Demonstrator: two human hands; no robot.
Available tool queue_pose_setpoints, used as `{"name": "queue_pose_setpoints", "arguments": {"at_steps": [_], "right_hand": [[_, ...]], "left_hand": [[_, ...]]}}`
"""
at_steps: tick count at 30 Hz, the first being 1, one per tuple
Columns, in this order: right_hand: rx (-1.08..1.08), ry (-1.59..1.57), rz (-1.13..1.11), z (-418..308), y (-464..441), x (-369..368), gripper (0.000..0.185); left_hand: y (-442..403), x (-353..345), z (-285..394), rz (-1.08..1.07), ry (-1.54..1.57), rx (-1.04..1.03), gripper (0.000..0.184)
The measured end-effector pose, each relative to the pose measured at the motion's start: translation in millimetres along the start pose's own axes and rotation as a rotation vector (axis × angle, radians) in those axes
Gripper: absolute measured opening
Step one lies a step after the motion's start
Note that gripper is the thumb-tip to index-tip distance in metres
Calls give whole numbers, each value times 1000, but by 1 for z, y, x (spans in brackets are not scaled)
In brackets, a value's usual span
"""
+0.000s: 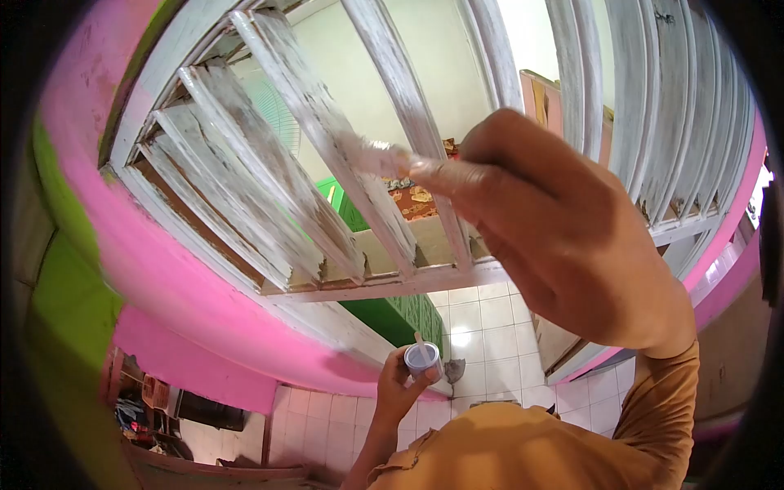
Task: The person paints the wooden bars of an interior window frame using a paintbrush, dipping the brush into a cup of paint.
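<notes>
My right hand (555,237) is closed round the handle of a paintbrush (388,159), its bristles against a slanted slat (314,122) of the wooden lattice. White paint covers the slats unevenly, with brown wood showing through in places. Lower down, my left hand (397,387) has its fingers wrapped round a small paint can (421,359). A thin stick (421,346) stands up out of the can. The fingers behind the can are partly hidden.
A pink wall (196,245) surrounds the lattice, with a green wall (69,302) at the left. Below lies a white tiled floor (486,343). Through the slats show a fan (273,114) and a patterned red cloth (418,204). Shelves with items stand at the lower left.
</notes>
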State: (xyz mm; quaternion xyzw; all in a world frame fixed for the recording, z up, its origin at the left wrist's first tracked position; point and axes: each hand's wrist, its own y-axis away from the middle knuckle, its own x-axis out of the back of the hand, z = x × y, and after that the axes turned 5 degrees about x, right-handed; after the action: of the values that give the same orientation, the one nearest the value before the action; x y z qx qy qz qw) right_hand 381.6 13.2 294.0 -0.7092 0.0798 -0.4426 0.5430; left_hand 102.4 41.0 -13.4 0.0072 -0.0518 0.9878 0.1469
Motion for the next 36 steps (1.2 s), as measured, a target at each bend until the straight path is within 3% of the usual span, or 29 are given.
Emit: {"name": "queue_pose_setpoints", "arguments": {"at_steps": [3, 4, 7, 10, 12, 13, 15, 19, 21, 23, 25, 32, 35, 36], "right_hand": [[84, -121, -58, -4, 7, -5, 34], [-187, -262, -195, -10, 10, -5, 33], [-216, -235, -365, -11, 26, -12, 30], [-344, -182, -385, -7, 35, -21, 28], [-1, -36, -379, -3, 33, -22, 29], [-3, -36, -380, -5, 32, -23, 29], [-341, -241, -306, -11, 28, -26, 37], [-396, -221, -356, -12, 33, -27, 43], [28, -93, -263, -8, 42, -28, 41], [-226, -194, -338, -9, 42, -28, 44], [-11, -154, -134, -3, 43, -30, 50], [-31, -138, -90, -8, 64, -9, 49], [35, -58, 66, -10, 73, 6, 46], [-51, -84, 127, -16, 77, 11, 44]], "left_hand": [[1, -3, 5, 15, 22, 28, 57], [2, -4, 6, 23, 28, 44, 56], [3, -6, 6, 34, 37, 56, 55], [3, -5, 4, 28, 25, 49, 55], [3, -4, 4, 19, 17, 47, 55], [3, -5, 4, 24, 22, 55, 55], [2, -6, 4, 31, 31, 64, 55], [0, -7, 6, 27, 32, 91, 57], [-1, -8, 8, 31, 28, 104, 57], [-3, -8, 8, 27, 1, 110, 59], [-5, -8, 0, 22, 30, 103, 60], [-11, -15, 4, 1, 85, 103, 59], [-13, -17, 2, -8, 105, 111, 59], [-13, -18, 3, -3, 116, 100, 59]]}}
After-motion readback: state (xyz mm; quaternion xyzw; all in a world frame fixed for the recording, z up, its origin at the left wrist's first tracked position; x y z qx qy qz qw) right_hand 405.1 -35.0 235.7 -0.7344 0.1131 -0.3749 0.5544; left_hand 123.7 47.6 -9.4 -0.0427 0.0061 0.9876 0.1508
